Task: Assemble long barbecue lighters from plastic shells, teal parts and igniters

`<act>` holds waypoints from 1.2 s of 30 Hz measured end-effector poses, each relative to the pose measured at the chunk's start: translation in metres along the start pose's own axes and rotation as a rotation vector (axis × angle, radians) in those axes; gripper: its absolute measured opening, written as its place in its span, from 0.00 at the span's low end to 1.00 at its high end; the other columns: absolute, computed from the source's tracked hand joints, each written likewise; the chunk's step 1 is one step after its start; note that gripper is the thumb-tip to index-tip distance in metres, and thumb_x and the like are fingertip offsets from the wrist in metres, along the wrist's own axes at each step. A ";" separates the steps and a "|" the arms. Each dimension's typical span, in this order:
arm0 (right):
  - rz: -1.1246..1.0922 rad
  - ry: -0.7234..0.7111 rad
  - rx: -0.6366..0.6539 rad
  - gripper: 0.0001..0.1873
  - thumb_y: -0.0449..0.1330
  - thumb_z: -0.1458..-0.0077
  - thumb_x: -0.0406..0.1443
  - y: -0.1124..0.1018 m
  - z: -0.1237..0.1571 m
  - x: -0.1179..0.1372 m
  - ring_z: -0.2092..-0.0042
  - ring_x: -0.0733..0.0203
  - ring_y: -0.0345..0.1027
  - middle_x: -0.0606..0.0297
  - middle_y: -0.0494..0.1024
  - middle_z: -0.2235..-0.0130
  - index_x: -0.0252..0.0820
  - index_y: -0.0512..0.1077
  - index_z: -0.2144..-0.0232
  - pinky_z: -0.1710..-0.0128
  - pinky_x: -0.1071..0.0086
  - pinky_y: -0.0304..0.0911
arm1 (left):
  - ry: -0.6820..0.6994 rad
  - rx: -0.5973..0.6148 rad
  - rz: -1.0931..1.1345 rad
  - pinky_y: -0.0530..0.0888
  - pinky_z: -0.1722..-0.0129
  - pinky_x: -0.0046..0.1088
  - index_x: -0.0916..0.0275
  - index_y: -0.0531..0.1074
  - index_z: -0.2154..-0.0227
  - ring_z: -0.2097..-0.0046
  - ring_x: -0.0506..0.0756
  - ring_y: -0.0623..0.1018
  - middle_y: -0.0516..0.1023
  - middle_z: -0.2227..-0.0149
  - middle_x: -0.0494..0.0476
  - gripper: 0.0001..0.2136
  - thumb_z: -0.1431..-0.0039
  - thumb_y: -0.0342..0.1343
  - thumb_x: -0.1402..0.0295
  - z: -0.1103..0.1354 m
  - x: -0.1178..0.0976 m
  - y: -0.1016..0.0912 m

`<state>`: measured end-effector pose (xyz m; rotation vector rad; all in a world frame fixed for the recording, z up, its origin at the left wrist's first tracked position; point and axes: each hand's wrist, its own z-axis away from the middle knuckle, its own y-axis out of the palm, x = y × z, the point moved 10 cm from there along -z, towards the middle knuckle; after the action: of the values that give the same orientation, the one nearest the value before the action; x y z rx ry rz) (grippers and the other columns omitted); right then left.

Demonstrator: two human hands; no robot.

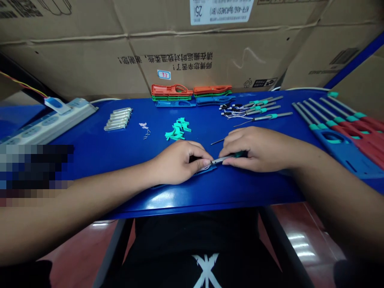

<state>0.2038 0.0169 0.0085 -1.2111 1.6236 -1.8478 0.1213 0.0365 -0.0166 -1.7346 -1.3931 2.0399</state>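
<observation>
My left hand [180, 162] rests on the blue table [120, 160] with its fingers curled round a blue plastic lighter shell [207, 170], only partly visible under it. My right hand [255, 149] pinches a thin metal tube with a teal collar [228, 157], laid against that shell. The two hands meet at the middle of the table. A loose thin metal pin [217, 141] lies just behind my right hand.
Small clear tubes [118, 119], tiny metal bits [145, 129], teal plastic triggers [178, 129], stacked orange, green and blue shells [192, 95], wired metal tubes [255, 109] and finished long lighters [345, 128] lie at the back and right. A power strip [48, 120] sits left. Cardboard boxes [180, 44] wall the back.
</observation>
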 end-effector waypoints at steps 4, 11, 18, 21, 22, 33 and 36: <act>0.015 0.001 -0.002 0.13 0.57 0.36 0.39 0.000 0.000 0.000 0.61 0.60 0.71 0.62 0.80 0.64 0.42 0.80 0.59 0.60 0.67 0.63 | -0.004 0.001 0.025 0.74 0.61 0.26 0.62 0.82 0.60 0.62 0.51 0.79 0.81 0.63 0.55 0.10 0.36 0.56 0.67 0.000 -0.002 0.000; 0.017 -0.006 0.000 0.14 0.55 0.35 0.39 0.000 0.000 0.003 0.61 0.60 0.71 0.61 0.80 0.64 0.42 0.80 0.60 0.61 0.67 0.63 | -0.029 -0.002 0.034 0.75 0.61 0.28 0.62 0.82 0.60 0.63 0.52 0.79 0.82 0.62 0.56 0.10 0.39 0.61 0.63 -0.001 0.002 0.001; -0.007 -0.022 0.001 0.13 0.56 0.36 0.38 0.002 0.000 0.005 0.62 0.58 0.70 0.60 0.79 0.65 0.42 0.80 0.59 0.62 0.66 0.62 | -0.026 -0.019 0.092 0.75 0.61 0.28 0.61 0.83 0.63 0.63 0.52 0.80 0.83 0.64 0.55 0.07 0.40 0.62 0.66 0.000 0.001 0.001; -0.032 -0.031 -0.008 0.12 0.56 0.36 0.38 0.002 0.000 0.005 0.61 0.58 0.70 0.61 0.79 0.65 0.42 0.80 0.59 0.62 0.67 0.61 | -0.061 -0.023 0.090 0.74 0.63 0.27 0.60 0.83 0.64 0.64 0.52 0.80 0.83 0.65 0.54 0.06 0.42 0.64 0.66 -0.002 0.005 0.001; -0.042 -0.028 -0.007 0.13 0.56 0.36 0.38 0.003 0.000 0.005 0.61 0.59 0.70 0.61 0.79 0.65 0.42 0.80 0.59 0.62 0.67 0.61 | -0.067 -0.024 0.086 0.74 0.64 0.26 0.60 0.83 0.65 0.65 0.51 0.80 0.82 0.66 0.53 0.06 0.42 0.64 0.66 -0.002 0.006 0.000; -0.084 -0.013 0.008 0.13 0.56 0.35 0.38 0.005 -0.003 0.006 0.61 0.59 0.70 0.61 0.79 0.64 0.42 0.80 0.59 0.62 0.67 0.61 | -0.030 -0.067 0.035 0.73 0.63 0.26 0.60 0.83 0.68 0.65 0.51 0.80 0.82 0.67 0.52 0.03 0.43 0.65 0.68 -0.001 0.001 -0.002; -0.104 0.005 0.040 0.13 0.56 0.35 0.39 0.008 -0.004 0.006 0.60 0.59 0.71 0.61 0.79 0.63 0.42 0.80 0.58 0.60 0.66 0.62 | -0.022 -0.051 0.021 0.73 0.63 0.26 0.60 0.83 0.67 0.65 0.51 0.80 0.82 0.67 0.52 0.04 0.42 0.65 0.67 -0.001 0.000 -0.001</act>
<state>0.1960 0.0128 0.0035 -1.2967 1.5459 -1.9382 0.1213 0.0376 -0.0163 -1.7593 -1.4512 2.0582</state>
